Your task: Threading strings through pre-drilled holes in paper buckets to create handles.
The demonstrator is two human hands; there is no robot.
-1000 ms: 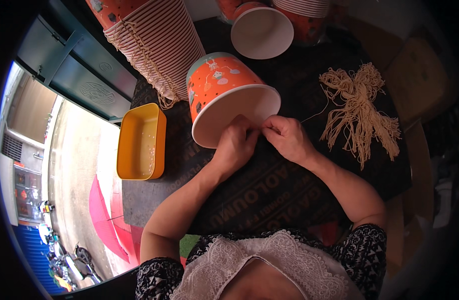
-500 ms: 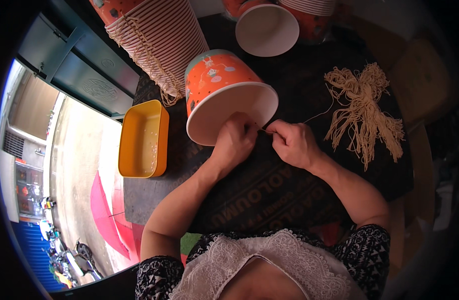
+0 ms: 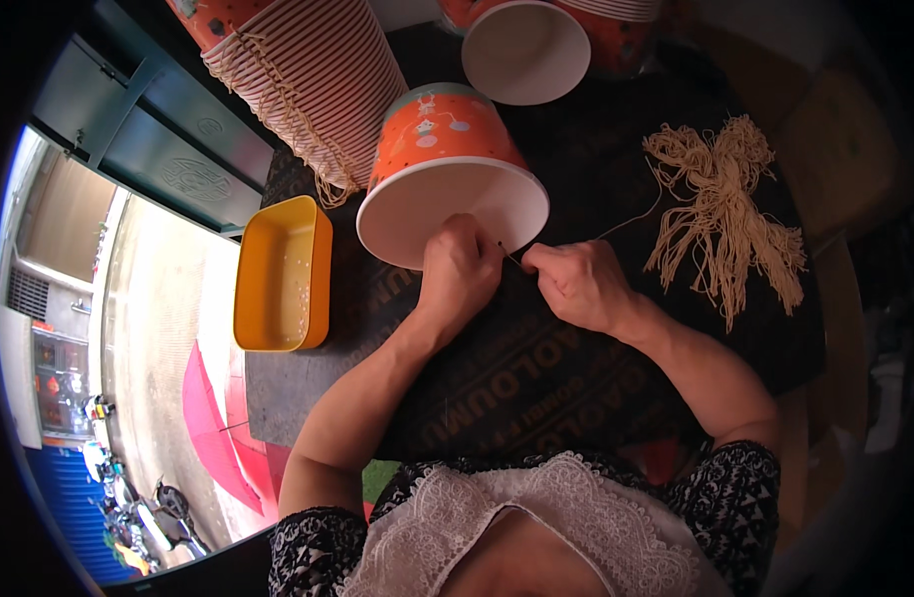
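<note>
While the near rim of an orange paper bucket [image 3: 447, 144] is gripped by the left hand [image 3: 459, 274], a thin cord [image 3: 631, 220] is held by the right hand [image 3: 581, 284] just beside it. The bucket is tilted above the dark table [image 3: 566, 398], in front of the person, with its white mouth turned toward them; its outer wall is printed with small pale figures and dark specks. The left hand is placed at the lower right part of the rim, its fingers curled into the mouth; how its fingertips are set cannot be told, as they are partly hidden. On the right hand, thumb and forefinger are pressed together, the cord being pinched there, and the other fingers are folded in. A short line is stretched between the two hands, and from the right hand the cord is led in a loose curve to a beige bundle of cords [image 3: 725, 214] on the table's right side. At the left, a yellow box [image 3: 280, 264] is set down, small pale bits being scattered inside. Behind it, a leaning stack of buckets [image 3: 327, 80] is seen, with knotted cords [image 3: 283, 114] hung along its side, and farther back another bucket [image 3: 524, 55] is placed, its white mouth showing.
</note>
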